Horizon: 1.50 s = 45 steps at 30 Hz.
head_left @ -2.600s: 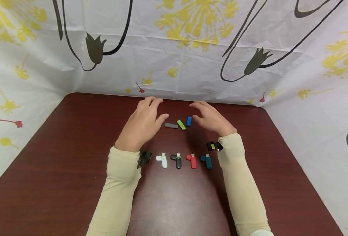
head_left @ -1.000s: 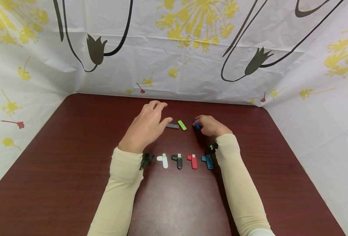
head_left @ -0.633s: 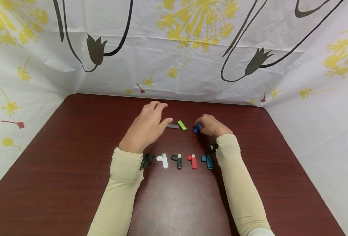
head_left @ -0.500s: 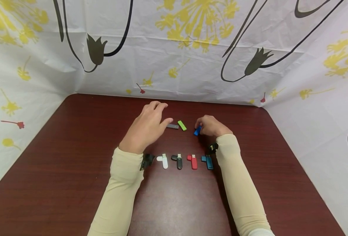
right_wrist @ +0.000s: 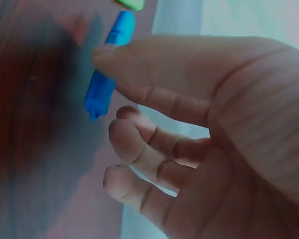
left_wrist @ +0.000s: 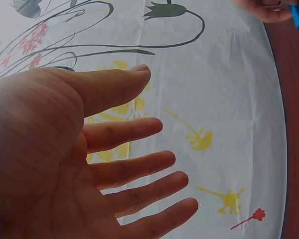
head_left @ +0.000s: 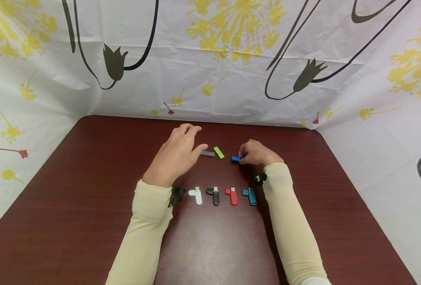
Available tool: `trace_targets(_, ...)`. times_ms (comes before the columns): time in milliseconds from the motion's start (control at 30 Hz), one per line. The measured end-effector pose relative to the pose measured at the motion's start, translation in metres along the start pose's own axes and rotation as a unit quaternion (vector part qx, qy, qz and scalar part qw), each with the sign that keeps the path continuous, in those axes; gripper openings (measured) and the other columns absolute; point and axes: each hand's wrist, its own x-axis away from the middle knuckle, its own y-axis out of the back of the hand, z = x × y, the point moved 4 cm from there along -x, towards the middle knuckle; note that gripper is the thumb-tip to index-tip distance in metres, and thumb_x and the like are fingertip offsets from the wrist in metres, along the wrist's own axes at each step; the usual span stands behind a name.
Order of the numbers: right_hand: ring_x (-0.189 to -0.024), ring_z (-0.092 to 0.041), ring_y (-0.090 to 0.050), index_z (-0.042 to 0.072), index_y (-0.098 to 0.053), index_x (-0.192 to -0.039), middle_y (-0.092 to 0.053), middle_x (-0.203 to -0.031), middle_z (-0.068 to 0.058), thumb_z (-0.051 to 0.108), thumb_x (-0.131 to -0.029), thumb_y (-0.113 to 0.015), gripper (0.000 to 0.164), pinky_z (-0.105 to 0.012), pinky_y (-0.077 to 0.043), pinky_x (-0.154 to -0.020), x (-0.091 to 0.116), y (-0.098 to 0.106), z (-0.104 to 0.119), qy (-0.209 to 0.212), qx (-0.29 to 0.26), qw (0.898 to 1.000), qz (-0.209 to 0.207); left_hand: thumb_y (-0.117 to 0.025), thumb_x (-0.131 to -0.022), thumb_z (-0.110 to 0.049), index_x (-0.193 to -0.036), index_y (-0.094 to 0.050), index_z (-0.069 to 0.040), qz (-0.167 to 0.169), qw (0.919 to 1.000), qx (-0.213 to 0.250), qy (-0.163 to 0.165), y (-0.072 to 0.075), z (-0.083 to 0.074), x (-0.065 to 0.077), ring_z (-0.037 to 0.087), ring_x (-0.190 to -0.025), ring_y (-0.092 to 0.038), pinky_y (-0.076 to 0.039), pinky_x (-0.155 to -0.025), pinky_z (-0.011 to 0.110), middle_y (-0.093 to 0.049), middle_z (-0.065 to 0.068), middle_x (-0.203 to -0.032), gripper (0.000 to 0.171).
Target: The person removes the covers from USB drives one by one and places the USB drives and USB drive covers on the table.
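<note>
Between thumb and forefinger, my right hand point(head_left: 256, 153) pinches a blue USB stick point(head_left: 235, 158), one end of which points left in the head view. In the right wrist view the thumb crosses the middle of the blue stick point(right_wrist: 100, 92), and the other fingers are loosely bent away from it. My left hand point(head_left: 172, 158) is spread with relaxed fingers and holds nothing. Its thumb tip overlaps the end of a grey USB stick point(head_left: 208, 153) in the head view. A lime green USB stick point(head_left: 219, 152) lies between the two hands.
Nearer to me, a row of uncapped USB sticks lies on the dark red table point(head_left: 71, 198): white point(head_left: 198, 196), black point(head_left: 216, 197), red point(head_left: 233, 197) and teal point(head_left: 252, 197). Each has its cap beside it. A patterned white sheet point(head_left: 214, 99) stands behind the table and along both sides.
My right hand has come down, taken hold of the blue USB stick, shifted it right and nearer me, and turned it sideways. My left hand stays almost where it was.
</note>
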Motion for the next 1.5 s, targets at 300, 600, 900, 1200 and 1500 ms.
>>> trace_targets(300, -0.095, -0.027, -0.063, 0.002, -0.071, -0.113, -0.069, -0.106, -0.014, 0.011, -0.099, -0.078, 0.018, -0.042, -0.058, -0.084, 0.016, 0.020, 0.035, 0.047, -0.023, 0.997, -0.065, -0.063, -0.111, -0.034, -0.162, -0.046, -0.009, -0.001, 0.9999, -0.006, -0.013, -0.004, -0.001, -0.003, 0.034, -0.155, -0.038, -0.050, -0.117, 0.053, -0.040, 0.015, -0.167, 0.059)
trace_targets(600, -0.087, -0.023, -0.066, 0.005, -0.070, -0.109, -0.072, -0.101, -0.009, 0.008, -0.097, -0.079, 0.015, -0.040, -0.059, -0.081, 0.048, 0.035, 0.076, 0.102, -0.018, 0.988, -0.116, -0.073, -0.106, -0.027, -0.159, -0.051, -0.011, -0.008, 0.9988, -0.010, -0.047, -0.009, -0.009, -0.002, 0.031, -0.147, -0.047, -0.056, -0.111, 0.049, -0.050, 0.012, -0.159, 0.060)
trace_targets(900, -0.090, -0.026, -0.064, 0.008, -0.070, -0.110, -0.067, -0.104, -0.006, 0.008, -0.094, -0.082, 0.020, -0.037, -0.056, -0.080, 0.076, 0.047, 0.107, 0.162, -0.006, 0.969, -0.185, -0.081, -0.099, -0.020, -0.146, -0.065, -0.009, -0.041, 0.9898, -0.001, -0.136, -0.011, -0.024, 0.000, 0.024, -0.126, -0.063, -0.062, -0.099, 0.037, -0.064, 0.009, -0.143, 0.051)
trace_targets(1200, -0.092, -0.019, -0.062, 0.009, -0.071, -0.111, -0.068, -0.107, -0.004, 0.009, -0.095, -0.081, 0.019, -0.035, -0.056, -0.082, 0.088, 0.050, 0.121, 0.197, -0.009, 0.955, -0.221, -0.080, -0.098, -0.012, -0.119, -0.078, -0.002, -0.104, 0.9744, 0.002, -0.199, -0.008, -0.030, 0.002, 0.021, -0.100, -0.066, -0.062, -0.090, 0.031, -0.072, 0.008, -0.116, 0.024)
trace_targets(1500, -0.091, -0.020, -0.063, 0.007, -0.072, -0.114, -0.068, -0.108, -0.005, 0.010, -0.095, -0.084, 0.023, -0.035, -0.056, -0.080, 0.091, 0.052, 0.123, 0.195, -0.004, 0.954, -0.225, -0.080, -0.098, -0.009, -0.117, -0.079, -0.002, -0.123, 0.9683, 0.000, -0.218, -0.005, -0.030, 0.003, 0.021, -0.097, -0.067, -0.063, -0.088, 0.032, -0.073, 0.010, -0.112, 0.020)
